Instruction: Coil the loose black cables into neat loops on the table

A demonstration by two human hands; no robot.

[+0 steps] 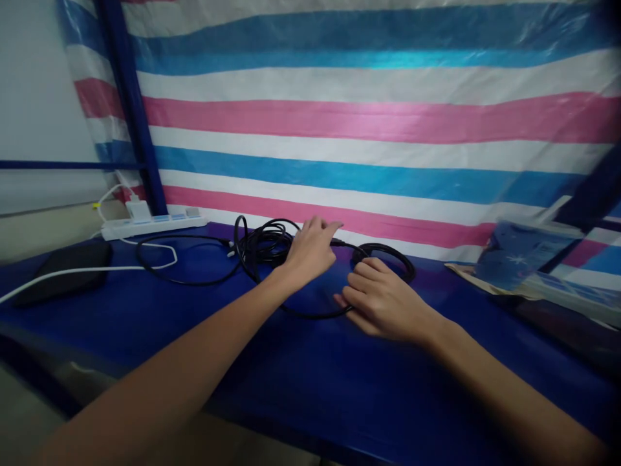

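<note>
The left hand [310, 249] reaches over a tangled bundle of thin black rubbery cable [264, 246], fingers loosely curled on a strand. The right hand [381, 301] lies flat, fingers extended, pressing a neighbouring cable loop onto the smooth blue bench [301, 382].

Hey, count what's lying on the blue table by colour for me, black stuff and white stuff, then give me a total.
Black: 2, the tangled cable under the hands and the flat pad at far left.
White: 3, the power strip, the charger plugged into it, and the white cord.
Total: 5
</note>
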